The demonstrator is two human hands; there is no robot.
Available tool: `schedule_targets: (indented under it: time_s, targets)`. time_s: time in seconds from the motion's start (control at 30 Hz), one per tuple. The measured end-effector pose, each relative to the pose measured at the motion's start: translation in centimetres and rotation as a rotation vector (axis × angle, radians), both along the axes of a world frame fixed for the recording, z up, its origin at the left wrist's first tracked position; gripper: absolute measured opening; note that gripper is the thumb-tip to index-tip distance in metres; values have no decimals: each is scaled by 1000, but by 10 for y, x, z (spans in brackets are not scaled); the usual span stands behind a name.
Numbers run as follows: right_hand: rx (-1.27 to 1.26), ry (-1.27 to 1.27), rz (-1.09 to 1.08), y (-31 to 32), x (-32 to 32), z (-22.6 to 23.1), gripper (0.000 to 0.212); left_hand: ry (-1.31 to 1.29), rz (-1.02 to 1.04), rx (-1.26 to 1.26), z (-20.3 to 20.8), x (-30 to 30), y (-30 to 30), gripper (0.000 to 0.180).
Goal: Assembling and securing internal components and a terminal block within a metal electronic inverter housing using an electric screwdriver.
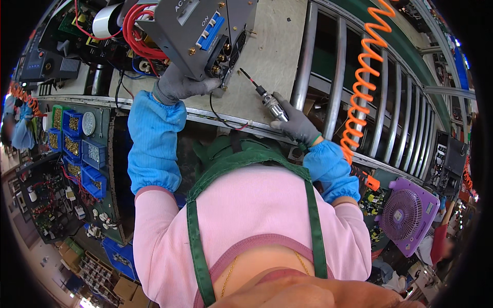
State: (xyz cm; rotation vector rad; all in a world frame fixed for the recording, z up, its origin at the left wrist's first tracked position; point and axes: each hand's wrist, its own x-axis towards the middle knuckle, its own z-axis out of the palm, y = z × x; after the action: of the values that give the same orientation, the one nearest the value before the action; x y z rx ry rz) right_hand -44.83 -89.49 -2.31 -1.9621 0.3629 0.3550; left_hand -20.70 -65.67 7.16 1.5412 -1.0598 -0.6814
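Note:
My left hand (184,86), in a grey glove, is closed on the lower edge of a dark grey metal panel (191,43). That panel carries blue switches (210,32), brass terminals (222,59) and a round vent, and it stands tilted on the bench. In my gloved right hand (299,124) is a power screwdriver (276,106) with a silver body. Its thin bit points up and left toward the terminals, apart from them. A coil of red wire (138,33) lies beside the panel, left of it. A thin black cable (215,110) hangs below my left hand.
Metal rollers (336,77) run along the right of the pale bench top (275,46). An orange coiled hose (358,97) hangs across them. Blue bins (72,146) of small metal parts stand at left. A purple fan (408,215) is at lower right.

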Motion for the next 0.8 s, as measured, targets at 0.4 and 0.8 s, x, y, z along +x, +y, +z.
schedule_targets:
  time_s: [0.4,0.8]
  targets:
    - [-188,264,253,-32,24,37,90,-116,-31,-20,4,0,0,54]
    - [-99,318,175,-25,-2,49,88,-87,-45,-75,-3,3,-1,53]
